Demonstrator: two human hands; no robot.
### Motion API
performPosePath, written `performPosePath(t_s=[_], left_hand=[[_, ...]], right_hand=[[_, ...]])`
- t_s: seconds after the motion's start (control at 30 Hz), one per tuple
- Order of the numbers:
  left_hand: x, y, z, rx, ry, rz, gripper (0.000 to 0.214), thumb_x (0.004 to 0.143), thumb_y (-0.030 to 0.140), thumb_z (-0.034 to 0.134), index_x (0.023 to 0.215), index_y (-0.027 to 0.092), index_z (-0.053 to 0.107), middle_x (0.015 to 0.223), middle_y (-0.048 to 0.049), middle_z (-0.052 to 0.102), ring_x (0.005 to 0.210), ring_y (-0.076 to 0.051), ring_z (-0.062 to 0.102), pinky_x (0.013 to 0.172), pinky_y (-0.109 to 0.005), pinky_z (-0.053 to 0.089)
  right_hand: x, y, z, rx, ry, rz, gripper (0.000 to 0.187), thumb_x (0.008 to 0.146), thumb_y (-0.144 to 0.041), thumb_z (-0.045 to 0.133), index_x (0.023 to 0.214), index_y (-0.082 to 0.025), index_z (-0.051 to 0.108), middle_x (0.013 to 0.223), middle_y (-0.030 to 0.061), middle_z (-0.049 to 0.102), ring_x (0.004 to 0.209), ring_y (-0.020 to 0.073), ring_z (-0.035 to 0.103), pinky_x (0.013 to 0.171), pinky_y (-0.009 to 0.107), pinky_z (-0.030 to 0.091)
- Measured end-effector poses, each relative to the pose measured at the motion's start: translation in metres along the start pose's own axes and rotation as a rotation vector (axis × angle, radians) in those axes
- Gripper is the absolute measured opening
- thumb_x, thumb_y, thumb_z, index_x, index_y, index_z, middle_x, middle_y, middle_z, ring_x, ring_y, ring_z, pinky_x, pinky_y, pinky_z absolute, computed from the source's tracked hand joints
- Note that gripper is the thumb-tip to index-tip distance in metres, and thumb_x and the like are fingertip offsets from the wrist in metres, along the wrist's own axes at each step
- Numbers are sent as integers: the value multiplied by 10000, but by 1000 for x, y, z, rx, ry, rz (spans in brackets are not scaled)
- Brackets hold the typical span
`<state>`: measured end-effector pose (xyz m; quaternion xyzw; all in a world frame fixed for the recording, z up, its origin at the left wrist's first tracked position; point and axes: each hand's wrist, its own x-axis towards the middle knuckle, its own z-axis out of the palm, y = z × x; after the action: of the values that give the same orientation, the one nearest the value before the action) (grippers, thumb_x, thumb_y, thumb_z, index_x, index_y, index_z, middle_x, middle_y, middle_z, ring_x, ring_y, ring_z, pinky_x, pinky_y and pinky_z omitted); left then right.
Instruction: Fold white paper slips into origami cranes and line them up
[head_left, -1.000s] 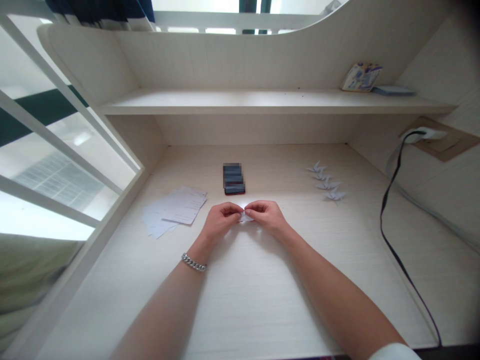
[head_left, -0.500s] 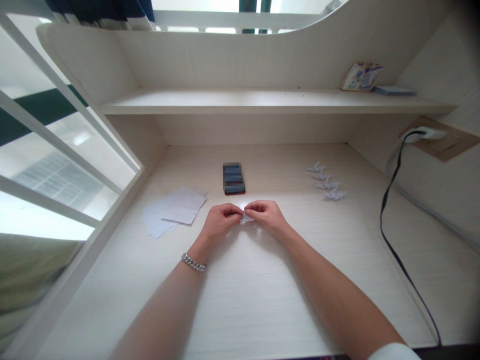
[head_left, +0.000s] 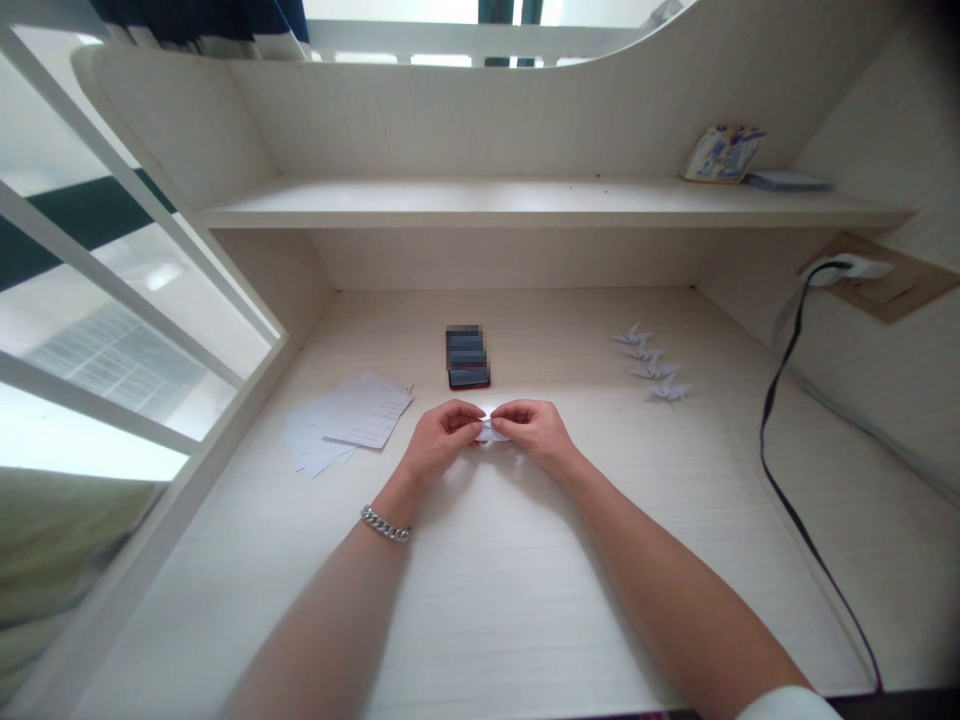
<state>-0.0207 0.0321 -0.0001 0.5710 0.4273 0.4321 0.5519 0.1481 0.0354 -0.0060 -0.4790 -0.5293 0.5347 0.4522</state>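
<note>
A small folded piece of white paper (head_left: 491,433) is pinched between my two hands, just above the middle of the desk. My left hand (head_left: 444,436), with a chain bracelet at the wrist, grips its left end between thumb and fingers. On the other side my right hand (head_left: 531,428) has closed thumb and fingers on the right end. The fingers cover much of the paper, so its exact folds are hidden. Beyond the hands lies a dark phone (head_left: 469,358). Several folded paper cranes (head_left: 660,370) stand in a row at the right.
Loose white paper sheets (head_left: 367,412) lie overlapping at the left of the desk (head_left: 480,600). From a wall socket (head_left: 892,275) a black cable (head_left: 780,480) runs down the right side. A shelf (head_left: 450,200) spans the back, bearing a colourful packet (head_left: 724,153).
My left fingers have shifted slightly on the paper, and more of it shows between the hands. The phone, sheets and cranes have stayed put.
</note>
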Motion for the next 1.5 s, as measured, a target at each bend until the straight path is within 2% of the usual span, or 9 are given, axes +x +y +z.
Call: performPosePath(t_s=[0.13, 0.7, 1.07, 1.27, 1.5], left_hand=[[-1, 0, 0, 92, -17, 29, 306, 625, 195, 689, 919, 140, 618, 881, -70, 675, 773, -167, 637, 679, -272, 501], [0, -1, 0, 109, 10, 9, 236, 612, 192, 678, 837, 141, 627, 812, -55, 682, 720, -165, 638, 646, -265, 495], [0, -2, 0, 37, -1, 4, 242, 634, 216, 688, 852, 138, 615, 810, -53, 669, 703, -160, 642, 669, -289, 512], [0, -1, 1, -9, -1, -31, 233, 682, 299, 672, 836, 134, 615, 758, -51, 657, 671, -147, 627, 606, -264, 516], [0, -3, 1, -9, 14, 0, 200, 685, 256, 670, 832, 134, 611, 755, -44, 650, 665, -132, 613, 612, -250, 507]], right_hand=[[0, 0, 0, 24, 1, -4, 228, 611, -314, 692, 746, -131, 684, 709, 58, 673, 597, 145, 587, 566, 267, 460], [-1, -2, -1, -30, -15, -16, 227, 616, -321, 688, 757, -143, 689, 716, 54, 679, 622, 151, 594, 583, 267, 454], [-1, 0, -2, -34, -12, -23, 233, 615, -332, 688, 750, -143, 688, 717, 55, 681, 624, 154, 598, 586, 270, 461], [-1, 1, -2, -42, -44, -45, 241, 629, -338, 681, 769, -142, 693, 741, 64, 687, 653, 163, 609, 605, 273, 465], [-3, -2, -1, -31, -44, -22, 228, 633, -319, 677, 777, -143, 694, 740, 57, 684, 646, 156, 605, 607, 275, 470]])
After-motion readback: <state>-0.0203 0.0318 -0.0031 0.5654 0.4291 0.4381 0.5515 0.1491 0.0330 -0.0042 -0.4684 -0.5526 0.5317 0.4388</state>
